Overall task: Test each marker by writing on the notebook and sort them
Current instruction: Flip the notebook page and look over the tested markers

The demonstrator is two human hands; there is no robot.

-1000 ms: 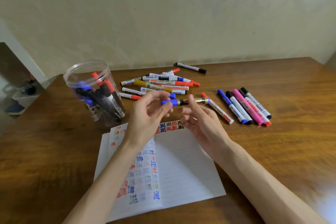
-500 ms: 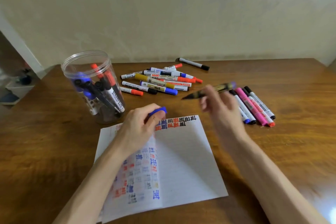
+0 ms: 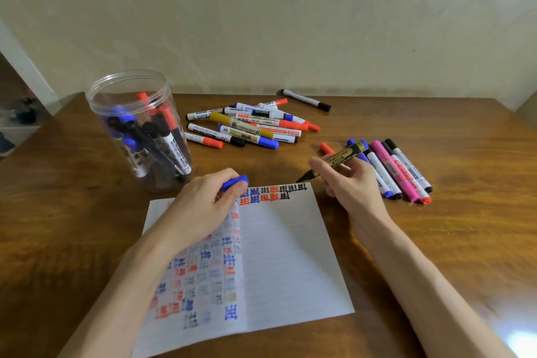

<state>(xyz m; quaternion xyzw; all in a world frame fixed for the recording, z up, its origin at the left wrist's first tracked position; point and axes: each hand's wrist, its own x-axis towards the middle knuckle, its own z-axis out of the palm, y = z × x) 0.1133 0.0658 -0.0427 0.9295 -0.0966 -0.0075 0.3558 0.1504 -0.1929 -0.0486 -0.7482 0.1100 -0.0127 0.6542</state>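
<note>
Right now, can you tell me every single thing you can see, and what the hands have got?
jar: one, clear plastic, upright at the table's left, holding red-, blue- and black-capped markers.
marker pile: too overlapped to count, mostly white with red, blue or black caps, one yellow; back middle.
lone marker: one, white with a black cap, behind the pile.
marker row: several, blue, black, pink and red, side by side at right.
notebook: one, white, open, front middle, with red, blue and black marks.
gold-and-black marker: one, uncapped, tip by the notebook's top right corner.
blue cap: one.
table: one, brown wood.
left hand: over the notebook, pinches the blue cap.
right hand: grips the gold-and-black marker.
</note>
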